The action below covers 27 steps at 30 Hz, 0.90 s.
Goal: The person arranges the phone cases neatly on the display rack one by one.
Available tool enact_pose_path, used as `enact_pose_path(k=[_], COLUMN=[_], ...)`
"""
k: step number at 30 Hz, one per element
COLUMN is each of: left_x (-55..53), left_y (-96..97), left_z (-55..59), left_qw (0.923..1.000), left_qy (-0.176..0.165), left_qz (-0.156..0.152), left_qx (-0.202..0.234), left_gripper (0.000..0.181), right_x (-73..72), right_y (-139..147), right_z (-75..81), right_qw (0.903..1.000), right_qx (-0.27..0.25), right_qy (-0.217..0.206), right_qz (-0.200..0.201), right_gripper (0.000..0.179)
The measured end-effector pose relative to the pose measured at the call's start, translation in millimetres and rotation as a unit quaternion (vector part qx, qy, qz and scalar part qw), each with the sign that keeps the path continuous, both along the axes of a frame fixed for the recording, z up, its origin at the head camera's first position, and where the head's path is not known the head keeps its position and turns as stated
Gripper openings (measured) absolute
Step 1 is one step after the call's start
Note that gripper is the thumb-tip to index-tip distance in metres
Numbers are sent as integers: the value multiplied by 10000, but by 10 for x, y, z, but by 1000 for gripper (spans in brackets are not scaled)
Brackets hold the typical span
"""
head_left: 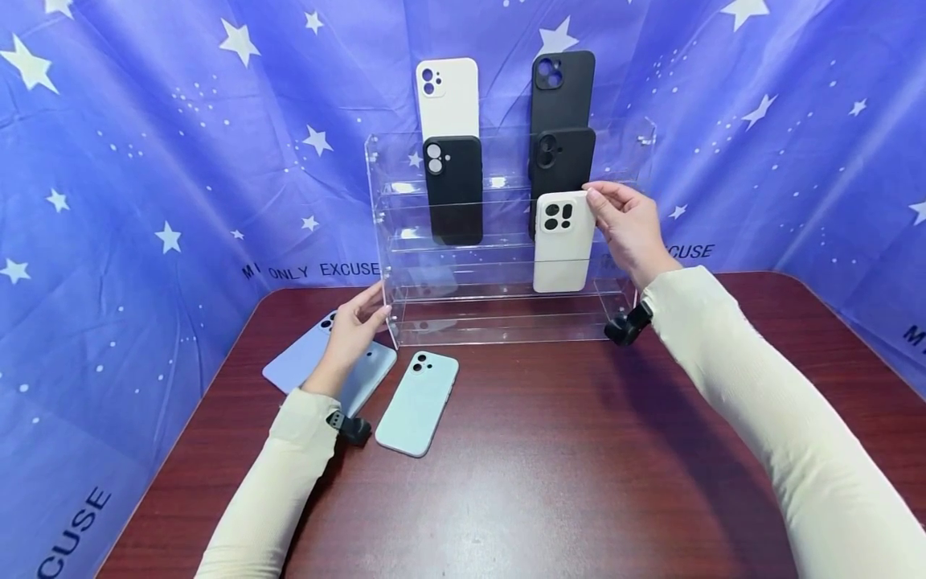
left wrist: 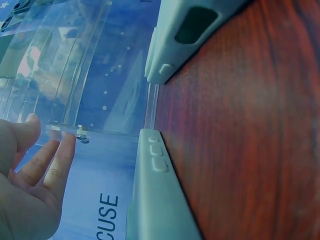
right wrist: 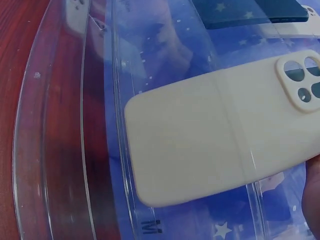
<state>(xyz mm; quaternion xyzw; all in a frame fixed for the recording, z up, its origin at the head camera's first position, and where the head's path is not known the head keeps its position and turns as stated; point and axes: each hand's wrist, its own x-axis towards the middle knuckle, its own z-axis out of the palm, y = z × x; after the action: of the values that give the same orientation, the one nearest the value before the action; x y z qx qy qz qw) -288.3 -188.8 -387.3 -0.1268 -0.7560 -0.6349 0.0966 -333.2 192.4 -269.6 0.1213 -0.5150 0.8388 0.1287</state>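
My right hand (head_left: 631,229) pinches a white phone case (head_left: 563,265) by its upper right corner. The case stands upright in a lower tier of the clear acrylic display rack (head_left: 499,331), its lower part behind the tier's front lip. At the rack's left side panel, my left hand (head_left: 354,326) has its thumb and fingertips (left wrist: 67,142) on the edge. Behind the held case stand two black phone cases, a front one (head_left: 575,161) and a rear one (head_left: 571,100). On the left, a black case (head_left: 454,193) stands before another white case (head_left: 452,104).
A mint phone case (head_left: 417,406) lies on the dark red table (head_left: 550,474). Beside it, a blue case (head_left: 370,374) and a lavender case (head_left: 297,358) lie partly under my left hand and wrist. A blue star-print curtain (head_left: 181,161) hangs behind the rack.
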Motion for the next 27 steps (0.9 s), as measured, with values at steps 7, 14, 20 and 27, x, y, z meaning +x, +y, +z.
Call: enact_pose_path(k=[7, 14, 20, 27], left_x=[-17, -23, -14, 65], left_y=[3, -17, -17, 16], left_z=[-5, -9, -6, 95], left_qw=[10000, 10000, 10000, 9999], left_qy=[56, 63, 0, -103], left_qz=[-24, -26, -14, -75], left_qx=[16, 33, -38, -8], left_gripper=[47, 47, 47, 47], right_x=[20, 48, 17, 58], right_y=[-3, -43, -65, -129], right_z=[-32, -29, -7, 45], right_qw=[9979, 9789, 9492, 9298], right_qx=[450, 1260, 1987, 2363], right_qy=[233, 562, 591, 400], right_qz=[-392, -1508, -2367, -2792], right_gripper=[11, 14, 16, 17])
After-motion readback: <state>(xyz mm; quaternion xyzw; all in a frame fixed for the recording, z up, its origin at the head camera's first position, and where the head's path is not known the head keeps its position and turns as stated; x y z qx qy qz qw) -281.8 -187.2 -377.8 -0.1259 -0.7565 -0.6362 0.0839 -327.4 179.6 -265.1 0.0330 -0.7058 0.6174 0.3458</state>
